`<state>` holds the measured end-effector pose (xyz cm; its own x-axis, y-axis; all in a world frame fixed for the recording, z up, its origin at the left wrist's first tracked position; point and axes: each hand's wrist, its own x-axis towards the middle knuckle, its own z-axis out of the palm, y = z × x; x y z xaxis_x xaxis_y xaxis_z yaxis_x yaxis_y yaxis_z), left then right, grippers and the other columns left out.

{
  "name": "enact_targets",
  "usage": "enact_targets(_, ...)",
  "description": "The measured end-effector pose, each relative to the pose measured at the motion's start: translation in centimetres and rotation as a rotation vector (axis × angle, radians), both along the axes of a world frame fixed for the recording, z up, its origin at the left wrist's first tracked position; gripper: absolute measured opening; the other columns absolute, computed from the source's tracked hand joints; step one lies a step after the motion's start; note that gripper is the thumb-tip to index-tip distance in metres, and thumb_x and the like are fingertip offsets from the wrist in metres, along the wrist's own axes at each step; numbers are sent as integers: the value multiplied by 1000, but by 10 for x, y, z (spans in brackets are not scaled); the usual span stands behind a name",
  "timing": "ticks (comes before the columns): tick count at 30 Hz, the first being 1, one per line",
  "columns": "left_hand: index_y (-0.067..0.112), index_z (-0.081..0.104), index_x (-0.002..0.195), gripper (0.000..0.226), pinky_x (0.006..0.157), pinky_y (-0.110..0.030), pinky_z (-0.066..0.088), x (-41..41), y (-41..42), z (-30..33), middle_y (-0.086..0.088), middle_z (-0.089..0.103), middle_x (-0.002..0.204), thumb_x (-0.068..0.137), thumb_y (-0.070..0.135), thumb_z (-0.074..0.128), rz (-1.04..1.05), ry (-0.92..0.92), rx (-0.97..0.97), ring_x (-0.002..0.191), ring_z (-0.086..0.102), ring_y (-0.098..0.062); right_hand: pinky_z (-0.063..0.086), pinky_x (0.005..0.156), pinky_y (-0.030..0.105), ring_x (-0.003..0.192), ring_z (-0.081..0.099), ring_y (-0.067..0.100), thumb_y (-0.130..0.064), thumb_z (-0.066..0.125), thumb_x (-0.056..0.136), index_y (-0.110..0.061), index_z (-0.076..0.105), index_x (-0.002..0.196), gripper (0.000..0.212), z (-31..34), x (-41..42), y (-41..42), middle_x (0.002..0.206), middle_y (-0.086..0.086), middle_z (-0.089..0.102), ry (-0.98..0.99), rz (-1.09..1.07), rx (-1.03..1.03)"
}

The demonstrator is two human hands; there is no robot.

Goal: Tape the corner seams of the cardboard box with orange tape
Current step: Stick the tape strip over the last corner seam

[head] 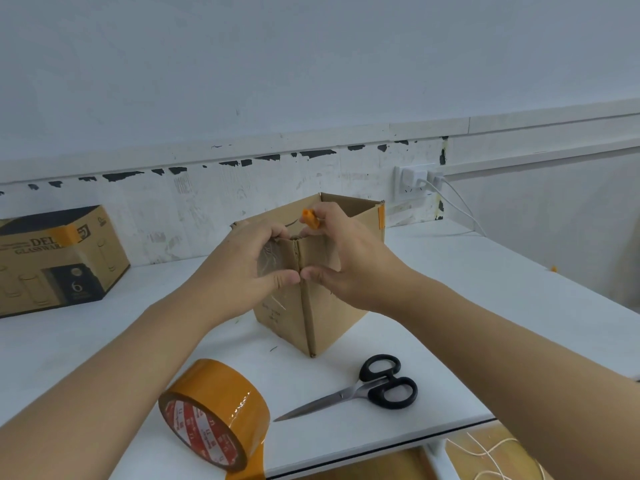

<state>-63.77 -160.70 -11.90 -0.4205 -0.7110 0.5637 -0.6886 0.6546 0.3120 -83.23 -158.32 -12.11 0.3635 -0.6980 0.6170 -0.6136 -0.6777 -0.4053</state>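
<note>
An open brown cardboard box stands on the white table with one corner seam facing me. My left hand grips the box's top rim left of that seam, thumb pressed on the seam. My right hand grips the rim right of the seam, thumb meeting the left thumb, and its fingers pinch a small orange tape piece above the rim. An orange tape strip runs along the far right corner. The orange tape roll stands on its edge at the table's front.
Black-handled scissors lie shut, right of the roll. A printed glassware box sits at the far left by the wall. A socket with white cables is on the wall behind. The table's front edge runs close below the roll.
</note>
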Motion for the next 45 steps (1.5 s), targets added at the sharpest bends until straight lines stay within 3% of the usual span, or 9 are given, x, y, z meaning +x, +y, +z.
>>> enact_targets(7, 53, 50, 92, 13, 79, -6, 32, 2, 3, 4, 16, 56, 103, 80, 55, 52, -59, 80, 61, 104, 45, 12, 45, 98, 36, 121, 53, 12, -27, 66, 87, -19, 38, 127, 50, 3, -3, 2, 123, -2, 61, -82, 30, 22)
enact_targets(10, 55, 53, 85, 13, 76, 1, 31, 0, 4, 7, 29, 56, 95, 73, 60, 50, -36, 107, 56, 98, 44, 22, 47, 92, 25, 116, 56, 9, -27, 66, 87, -20, 38, 128, 50, 3, -1, 2, 120, -6, 61, -106, 27, 30)
enact_targets(13, 63, 55, 84, 14, 74, 7, 28, 4, 5, 9, 40, 57, 95, 71, 63, 51, -57, 108, 88, 99, 41, 27, 44, 72, 7, 100, 59, -2, -32, 65, 88, -24, 39, 125, 46, 5, -3, 3, 112, -13, 64, -149, 33, 60)
enact_targets(18, 50, 50, 90, 15, 76, 0, 32, -1, 4, 7, 27, 56, 98, 84, 42, 62, -31, 94, 52, 100, 44, 22, 38, 61, 3, 71, 52, -20, -27, 64, 89, -21, 42, 124, 42, 6, 1, 2, 112, -9, 65, -158, 11, 57)
enact_targets(24, 43, 50, 104, 25, 81, -7, 35, 5, 11, 19, 30, 56, 110, 83, 45, 63, -46, 89, 126, 108, 45, 19, 46, 50, 12, 59, 60, -3, -36, 62, 89, -31, 40, 125, 42, 18, -3, 9, 113, -14, 66, -150, 28, 158)
enact_targets(29, 37, 58, 96, 19, 77, 0, 38, -11, 28, 30, 26, 61, 99, 81, 42, 68, -53, 329, -47, 98, 56, 8, 56, 79, 44, 92, 68, 28, -32, 51, 96, -31, 53, 124, 28, 23, 1, 17, 115, -15, 64, -209, 15, 106)
enact_targets(36, 34, 63, 83, 19, 63, -2, 38, -27, 43, 34, 26, 67, 85, 76, 52, 67, -1, 420, -123, 77, 61, 6, 38, 55, 15, 61, 55, 3, -20, 45, 98, -32, 67, 112, 29, 23, 5, 33, 67, -23, 59, -232, -79, -5)
enact_targets(42, 32, 66, 76, 13, 56, -1, 37, -24, 49, 29, 25, 68, 79, 81, 45, 68, 16, 422, -110, 71, 61, 7, 47, 61, 32, 67, 59, 7, -22, 46, 98, -26, 69, 108, 26, 16, 8, 45, 86, -5, 70, -181, -97, 9)
enact_targets(45, 36, 66, 77, 11, 58, -1, 39, -21, 56, 28, 24, 67, 83, 81, 46, 65, 2, 374, -94, 77, 62, 5, 47, 64, 18, 80, 61, -2, -25, 47, 98, -28, 69, 113, 27, 12, 8, 48, 101, -13, 72, -193, -73, 37)
